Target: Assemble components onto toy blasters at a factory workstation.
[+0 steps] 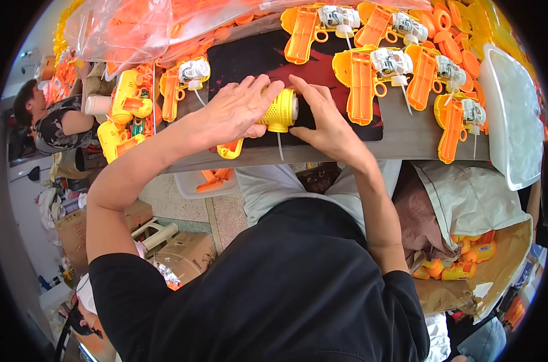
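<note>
In front of me is a yellow toy gun (280, 113) with a round, perforated barrel and a pale disc at its end. My left hand (241, 105) is closed over the barrel's rear and top, hiding much of the body. Below that palm the yellow-and-orange handle (230, 149) sticks out, and a thin white strip (280, 146) hangs under the barrel. Around the disc end, my right hand (327, 123) has thumb and fingers spread apart. Its thumb tip is close to the lower rim; whether it touches, I cannot tell.
Several opened toy gun halves (361, 81) with white mechanisms lie at the right, another half (186, 81) at the left. Yellow toy guns (124, 105) stand at the far left. A translucent bin (512, 114) is at the right edge. Another person (63, 123) sits at the left.
</note>
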Demonstrator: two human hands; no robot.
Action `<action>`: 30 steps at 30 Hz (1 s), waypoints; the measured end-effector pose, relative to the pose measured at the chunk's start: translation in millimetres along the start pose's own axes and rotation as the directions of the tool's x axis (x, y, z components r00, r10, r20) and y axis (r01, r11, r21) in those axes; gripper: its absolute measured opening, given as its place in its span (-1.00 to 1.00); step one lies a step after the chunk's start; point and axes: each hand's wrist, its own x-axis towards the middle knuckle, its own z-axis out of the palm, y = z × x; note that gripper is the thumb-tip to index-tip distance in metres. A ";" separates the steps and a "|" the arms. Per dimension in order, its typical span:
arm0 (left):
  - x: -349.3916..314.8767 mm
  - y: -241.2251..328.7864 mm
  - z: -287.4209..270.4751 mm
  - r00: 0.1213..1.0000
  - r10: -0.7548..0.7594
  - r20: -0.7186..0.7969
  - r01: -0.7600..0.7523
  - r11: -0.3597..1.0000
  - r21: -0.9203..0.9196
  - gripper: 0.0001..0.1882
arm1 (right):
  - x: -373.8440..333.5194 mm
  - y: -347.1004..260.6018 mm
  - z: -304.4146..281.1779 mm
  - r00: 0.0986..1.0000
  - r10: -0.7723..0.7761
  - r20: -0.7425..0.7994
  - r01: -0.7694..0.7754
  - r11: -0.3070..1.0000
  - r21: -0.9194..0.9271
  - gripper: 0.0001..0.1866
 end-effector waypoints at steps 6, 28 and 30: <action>6.0 -10.5 -14.5 0.987 -0.087 0.132 0.103 0.988 -0.118 -0.15 | 15.2 -24.0 -3.2 0.983 0.164 0.086 -0.164 0.986 -0.009 -0.18; -63.5 30.4 26.2 0.589 -0.581 -0.562 0.124 0.752 -0.648 -0.49 | -17.1 -26.0 14.0 0.985 0.169 -0.026 -0.135 0.862 0.488 -0.38; -64.2 39.9 33.4 0.550 -0.587 -0.594 0.155 0.771 -0.618 -0.46 | -17.1 -26.5 16.1 0.981 0.195 -0.021 -0.151 0.821 0.551 -0.38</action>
